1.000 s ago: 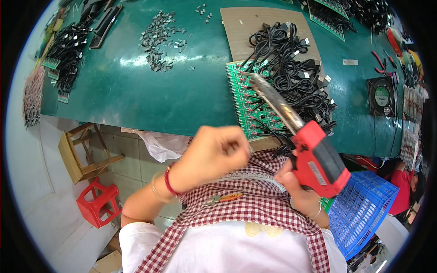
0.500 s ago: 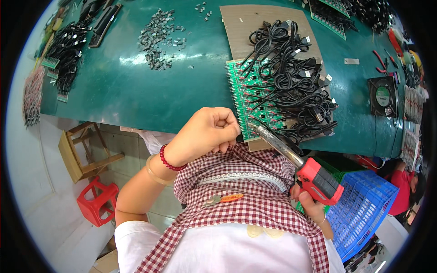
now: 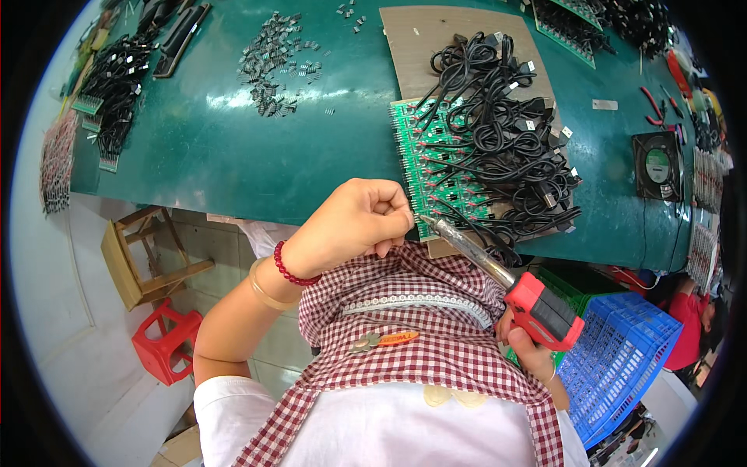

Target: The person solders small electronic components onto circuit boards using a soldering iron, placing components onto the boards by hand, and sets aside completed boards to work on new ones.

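My right hand (image 3: 527, 346) is wrapped round the red and black handle of a soldering iron (image 3: 476, 260). The iron's metal shaft slants up and left, its tip over the near left corner of a green circuit board panel (image 3: 416, 152). My left hand (image 3: 372, 219) is closed in a pinch beside that corner, close to the tip; whatever lies between its fingers is too small to make out. Rows of pins line the panel's left edge. Black USB cables (image 3: 506, 148) with red wire ends lie bundled across its right side.
A brown board (image 3: 408, 43) lies under the panel on the green table (image 3: 319, 167). Small dark pin parts (image 3: 268, 66) are heaped at the back left. A small fan (image 3: 657, 167) and red-handled pliers (image 3: 652, 107) are at the right. A blue crate (image 3: 615, 358) stands below the table's edge.
The iron's tip has shifted slightly left, nearer my left fingertips. My left hand stays pinched near the panel's corner. The whole view has shifted a little.
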Action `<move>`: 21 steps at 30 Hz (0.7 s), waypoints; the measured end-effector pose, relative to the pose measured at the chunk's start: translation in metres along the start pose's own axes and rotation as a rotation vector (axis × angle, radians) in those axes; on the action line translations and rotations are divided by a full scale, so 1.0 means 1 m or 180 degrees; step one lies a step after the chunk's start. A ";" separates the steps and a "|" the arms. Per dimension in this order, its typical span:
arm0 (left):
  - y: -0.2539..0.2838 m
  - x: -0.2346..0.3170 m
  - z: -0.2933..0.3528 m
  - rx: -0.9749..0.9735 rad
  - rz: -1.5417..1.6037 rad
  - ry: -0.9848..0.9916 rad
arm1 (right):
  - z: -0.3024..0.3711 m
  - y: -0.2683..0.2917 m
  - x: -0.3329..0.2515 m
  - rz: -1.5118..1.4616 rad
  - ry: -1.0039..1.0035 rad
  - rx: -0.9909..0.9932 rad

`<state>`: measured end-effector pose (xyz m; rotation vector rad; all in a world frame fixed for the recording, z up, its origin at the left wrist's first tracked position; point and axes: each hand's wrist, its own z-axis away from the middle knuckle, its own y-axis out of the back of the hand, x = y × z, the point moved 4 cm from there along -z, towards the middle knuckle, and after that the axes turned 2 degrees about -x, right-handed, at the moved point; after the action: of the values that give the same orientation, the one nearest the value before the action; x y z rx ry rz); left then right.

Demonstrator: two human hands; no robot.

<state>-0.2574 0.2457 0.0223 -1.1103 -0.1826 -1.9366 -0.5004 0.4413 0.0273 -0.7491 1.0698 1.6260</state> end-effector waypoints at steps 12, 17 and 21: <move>-0.001 -0.001 0.000 0.0048 -0.0027 -0.0025 | -0.004 0.000 -0.010 -0.0341 0.0125 0.0240; -0.001 -0.001 0.000 0.0041 -0.0031 -0.0049 | 0.002 0.000 0.004 -0.0045 0.0025 -0.0121; -0.001 0.000 0.000 0.0047 -0.0019 -0.0047 | 0.006 0.002 0.008 0.0192 0.0127 -0.0002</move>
<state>-0.2579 0.2466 0.0223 -1.1158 -0.2081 -1.9299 -0.5045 0.4494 0.0235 -0.7591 1.1299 1.6686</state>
